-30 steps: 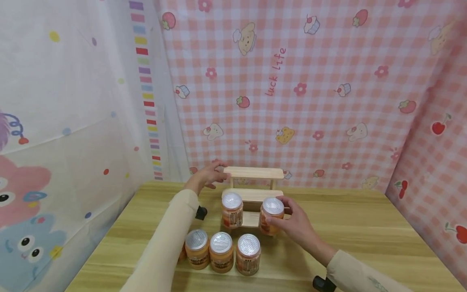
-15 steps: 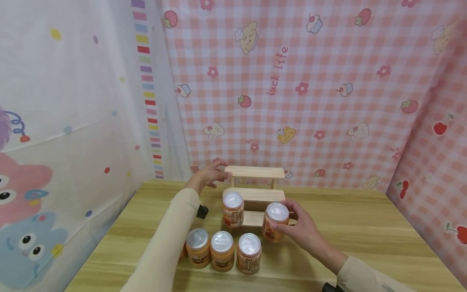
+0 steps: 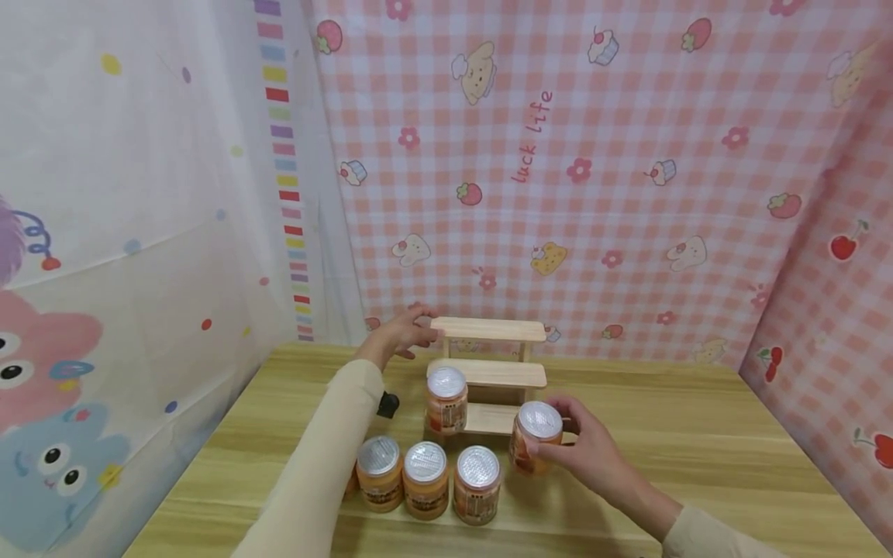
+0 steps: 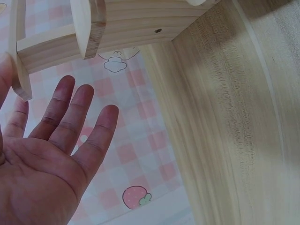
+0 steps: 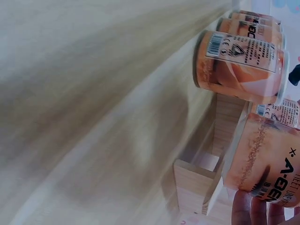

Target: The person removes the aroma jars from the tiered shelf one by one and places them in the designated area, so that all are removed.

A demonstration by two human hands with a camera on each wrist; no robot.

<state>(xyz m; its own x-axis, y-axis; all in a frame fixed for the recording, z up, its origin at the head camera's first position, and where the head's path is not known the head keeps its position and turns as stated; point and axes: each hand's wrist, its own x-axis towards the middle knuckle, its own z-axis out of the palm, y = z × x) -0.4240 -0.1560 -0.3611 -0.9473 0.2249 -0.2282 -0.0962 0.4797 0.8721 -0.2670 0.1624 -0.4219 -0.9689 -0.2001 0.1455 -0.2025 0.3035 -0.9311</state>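
Observation:
A small tiered wooden shelf (image 3: 488,373) stands near the back of the table. At the left end of its top board, my left hand (image 3: 405,333) pinches the wood between thumb and forefinger, the other fingers (image 4: 96,136) spread apart. My right hand (image 3: 589,443) grips an orange can with a silver lid (image 3: 536,438), held in front of the shelf's lower right end. Another such can (image 3: 446,401) stands on the lowest board at the left. In the right wrist view the gripped can (image 5: 267,157) shows dark lettering, and fingertips (image 5: 258,211) press its side.
Several similar cans stand in a row before the shelf, among them a can (image 3: 477,486) at the right end and a can (image 3: 425,480) beside it. The leftmost is partly hidden by the left sleeve (image 3: 314,457). A pink checked cloth (image 3: 628,217) hangs behind the table (image 3: 670,442).
My right hand has drawn the gripped can away from the shelf's right side, towards the front and slightly right. The left hand stays at the top board.

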